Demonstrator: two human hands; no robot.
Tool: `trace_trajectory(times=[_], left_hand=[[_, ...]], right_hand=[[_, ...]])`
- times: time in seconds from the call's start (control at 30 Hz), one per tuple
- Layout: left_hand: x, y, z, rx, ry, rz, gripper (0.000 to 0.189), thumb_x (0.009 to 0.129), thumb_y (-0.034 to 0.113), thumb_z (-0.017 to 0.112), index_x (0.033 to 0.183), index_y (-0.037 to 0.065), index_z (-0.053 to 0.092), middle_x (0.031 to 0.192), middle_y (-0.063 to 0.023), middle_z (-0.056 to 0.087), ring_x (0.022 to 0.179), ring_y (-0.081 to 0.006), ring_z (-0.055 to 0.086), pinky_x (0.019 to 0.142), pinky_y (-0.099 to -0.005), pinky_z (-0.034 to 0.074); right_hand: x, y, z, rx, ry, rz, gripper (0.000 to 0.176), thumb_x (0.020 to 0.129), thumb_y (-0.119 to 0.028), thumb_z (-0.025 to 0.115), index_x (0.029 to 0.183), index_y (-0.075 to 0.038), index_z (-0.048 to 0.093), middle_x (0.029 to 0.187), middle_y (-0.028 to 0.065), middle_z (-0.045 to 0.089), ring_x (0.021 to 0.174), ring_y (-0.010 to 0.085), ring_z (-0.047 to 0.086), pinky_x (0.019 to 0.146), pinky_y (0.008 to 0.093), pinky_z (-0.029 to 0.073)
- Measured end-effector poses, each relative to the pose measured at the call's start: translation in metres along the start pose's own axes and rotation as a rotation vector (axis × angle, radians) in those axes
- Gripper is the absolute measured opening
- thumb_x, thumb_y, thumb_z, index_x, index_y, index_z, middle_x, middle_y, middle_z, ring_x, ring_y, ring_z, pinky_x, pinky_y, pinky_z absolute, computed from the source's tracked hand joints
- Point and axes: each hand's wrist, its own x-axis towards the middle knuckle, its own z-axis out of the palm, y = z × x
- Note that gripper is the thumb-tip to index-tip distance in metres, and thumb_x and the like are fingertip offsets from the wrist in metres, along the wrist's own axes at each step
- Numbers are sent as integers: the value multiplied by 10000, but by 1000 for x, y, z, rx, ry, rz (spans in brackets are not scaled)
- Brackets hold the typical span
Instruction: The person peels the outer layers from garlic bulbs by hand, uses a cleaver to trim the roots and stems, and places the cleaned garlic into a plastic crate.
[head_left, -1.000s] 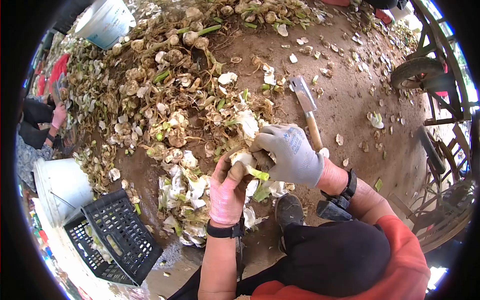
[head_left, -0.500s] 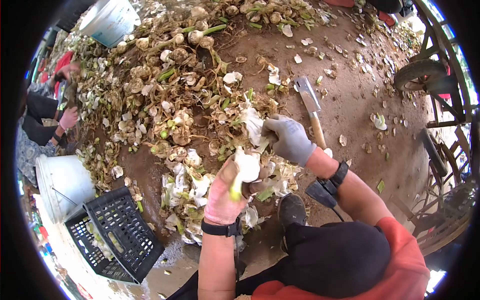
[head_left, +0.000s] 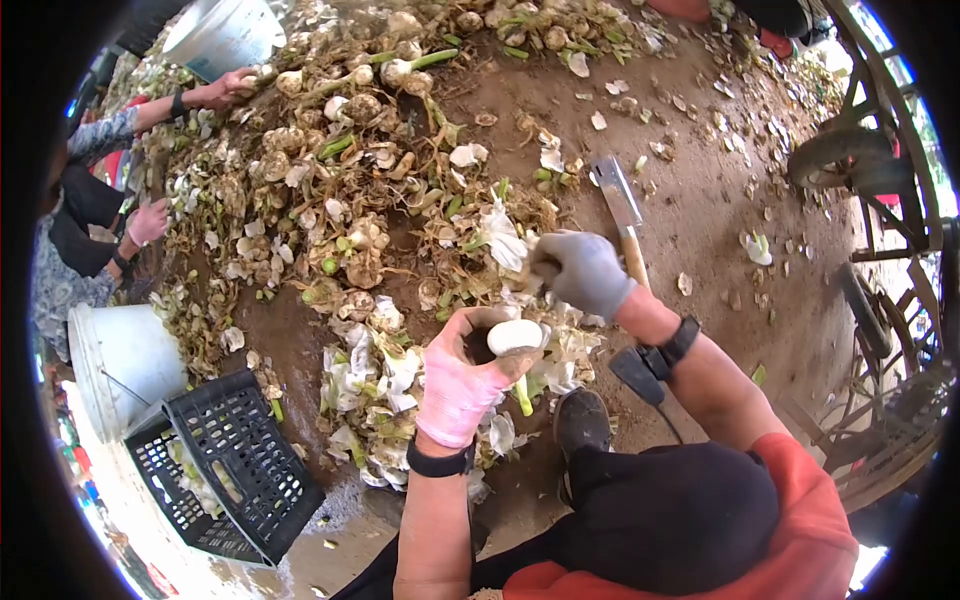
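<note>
My left hand (head_left: pixel 465 385), in a pink glove, grips a peeled white garlic bulb (head_left: pixel 515 338) between thumb and fingers. A short green stem (head_left: pixel 523 396) points down from the bulb. Just up and right of it is my right hand (head_left: pixel 585 275) in a grey glove, fingers curled in; what they hold, if anything, is hidden. Loose white garlic skin (head_left: pixel 503 240) lies beside those fingertips. A cleaver (head_left: pixel 617 192) with a wooden handle rests on the ground beyond my right hand. Below my hands, peeled skins (head_left: pixel 395 370) are heaped.
Unpeeled garlic (head_left: pixel 365 245) is piled ahead. At left stand a white bucket (head_left: pixel 125 350) and a tilted black crate (head_left: pixel 245 460); another bucket (head_left: pixel 225 40) is at the back. A co-worker's hand (head_left: pixel 225 90) reaches over the pile. A wheeled metal cart (head_left: pixel 845 155) is at right.
The bulb in my left hand has been turned, its stem now pointing down to the right. My right hand has shifted slightly. The co-worker's arm has stretched out toward the pile.
</note>
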Motion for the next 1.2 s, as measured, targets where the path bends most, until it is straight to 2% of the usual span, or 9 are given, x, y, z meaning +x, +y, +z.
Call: trace_trajectory(times=[0.23,0.3,0.37,0.53,0.63,0.77,0.9,1.0,1.2], left_hand=[[-19,16,-121,-614,235,128,446,821,121,733,1208,22,534,1129,-185,613,947,-243,634,816,-357,571],[-39,39,-191,-854,369,626,411,893,218,650,1242,48,514,1110,-157,588,956,-259,611,824,-415,566],[-83,79,-202,-1485,-135,839,522,879,381,662,1224,30,486,1057,-69,598,931,-189,613,825,-369,550],[-95,77,-201,-1422,-122,883,579,941,552,504,1173,21,516,1038,-85,601,914,-185,602,807,-359,530],[-48,51,-155,-1161,118,587,534,1004,472,429,1196,-14,539,1046,-169,644,883,-251,649,765,-358,577],[-19,33,-94,-558,359,294,258,965,242,583,1130,45,607,1055,-88,663,921,-188,663,783,-307,576],[-9,12,-38,242,149,142,580,723,95,742,1273,66,557,1208,-69,585,1106,-197,561,924,-357,501],[8,-18,-20,791,80,512,576,679,16,757,1227,34,582,1177,-116,584,1105,-246,561,961,-345,468],[11,-17,8,702,183,576,528,649,2,805,1141,23,614,1115,-117,597,1028,-247,589,931,-344,467]], right_hand=[[-10,-20,-11,325,-59,-44,310,769,118,534,1005,-12,688,941,114,707,871,170,661,780,275,507],[-9,-34,-14,420,-152,-25,251,804,71,582,1014,-17,687,929,111,708,871,169,670,786,277,518],[-8,-38,-11,469,-319,-89,178,879,-75,670,1051,-34,685,926,102,715,855,169,688,779,292,550],[-15,-52,43,12,-455,-407,217,857,-155,624,1069,-142,669,1046,89,666,991,266,641,892,399,493],[-20,-50,72,-390,-469,-403,301,832,-119,642,1130,-157,656,1135,83,642,1083,275,604,948,394,461],[-18,-27,64,115,-330,-263,338,833,-106,679,1171,-105,657,1080,110,680,985,283,646,889,383,499],[-19,-21,35,675,-348,-19,278,900,-163,658,1145,-31,652,902,91,691,782,168,634,714,307,510],[-28,-27,20,861,-297,4,284,956,-213,607,1134,7,633,793,17,623,689,65,535,619,249,471],[-38,-50,-9,1117,-83,104,286,975,-275,600,1031,4,628,846,-18,624,771,52,559,676,230,480]])
